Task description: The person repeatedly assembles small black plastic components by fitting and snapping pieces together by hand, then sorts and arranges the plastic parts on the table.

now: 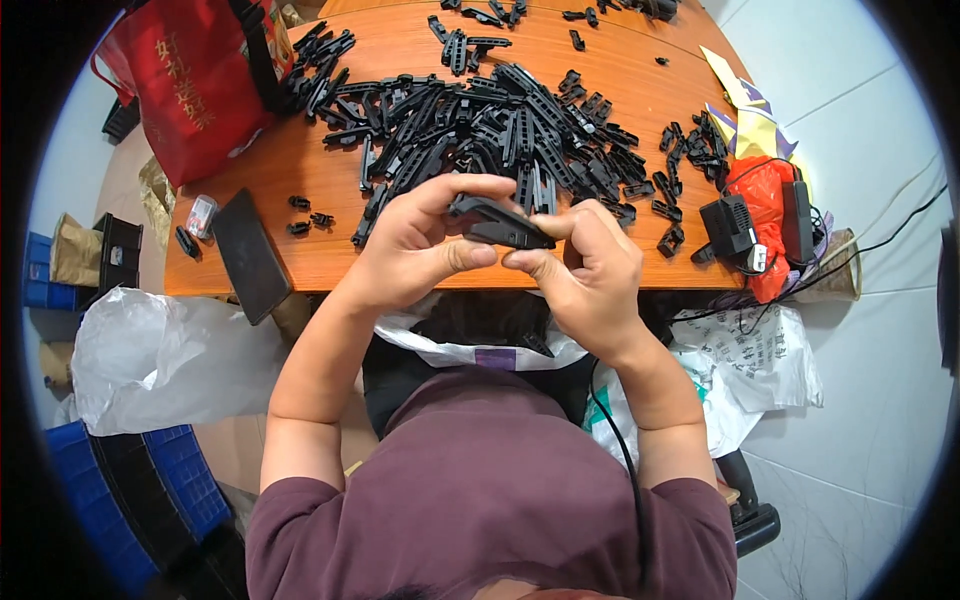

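Between my two hands, just above the table's near edge, is a long black plastic part with a tapered right end. My left hand pinches its left end between thumb and fingers. At the tapered end, my right hand grips with thumb and bent forefinger. Beyond my hands lies a big heap of similar black plastic parts on the wooden table. Below my hands, an open white bag on my lap holds dark pieces that I cannot make out well.
A red bag stands at the table's far left, near a dark flat tablet-like slab. Small black clips lie nearby. On the right are a black power adapter, an orange-red plastic bag and cables. Blue crates stand lower left.
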Available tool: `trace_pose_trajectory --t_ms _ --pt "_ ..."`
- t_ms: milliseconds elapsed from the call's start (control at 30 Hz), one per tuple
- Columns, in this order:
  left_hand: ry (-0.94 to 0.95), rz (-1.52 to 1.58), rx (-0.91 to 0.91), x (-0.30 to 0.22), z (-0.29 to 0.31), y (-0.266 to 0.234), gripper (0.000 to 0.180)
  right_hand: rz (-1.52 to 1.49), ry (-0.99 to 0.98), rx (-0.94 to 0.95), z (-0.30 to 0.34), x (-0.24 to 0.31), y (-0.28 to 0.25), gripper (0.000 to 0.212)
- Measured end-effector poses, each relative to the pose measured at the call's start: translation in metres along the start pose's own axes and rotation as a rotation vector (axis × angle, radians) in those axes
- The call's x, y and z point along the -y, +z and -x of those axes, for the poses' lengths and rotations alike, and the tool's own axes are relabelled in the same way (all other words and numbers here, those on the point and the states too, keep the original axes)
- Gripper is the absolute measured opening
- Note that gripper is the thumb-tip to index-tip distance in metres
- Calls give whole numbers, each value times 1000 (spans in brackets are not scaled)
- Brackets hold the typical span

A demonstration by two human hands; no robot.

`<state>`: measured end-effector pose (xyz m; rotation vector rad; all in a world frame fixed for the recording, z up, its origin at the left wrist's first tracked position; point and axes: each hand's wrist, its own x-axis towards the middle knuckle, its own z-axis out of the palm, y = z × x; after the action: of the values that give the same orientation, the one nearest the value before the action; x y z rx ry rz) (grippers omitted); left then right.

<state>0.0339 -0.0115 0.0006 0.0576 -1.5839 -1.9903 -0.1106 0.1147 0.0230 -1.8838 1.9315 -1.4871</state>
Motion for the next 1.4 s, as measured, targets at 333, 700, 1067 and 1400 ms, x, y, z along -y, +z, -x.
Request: trace_pose_trajectory --t_ms 333,700,1067,1400 --pt "1 -1613 -284 24 -3 -28 15 432 -11 249 52 -34 -10 10" --pt "143 -2024 -251 44 -21 -33 5 835 -89 331 12 -72 -12 21" --pt "-4 -210 -524 16 -42 -10 19 -822 317 -158 -4 -24 11 18" --pt "104 382 -241 26 -24 15 30 -597 83 -265 -5 -13 34 14"
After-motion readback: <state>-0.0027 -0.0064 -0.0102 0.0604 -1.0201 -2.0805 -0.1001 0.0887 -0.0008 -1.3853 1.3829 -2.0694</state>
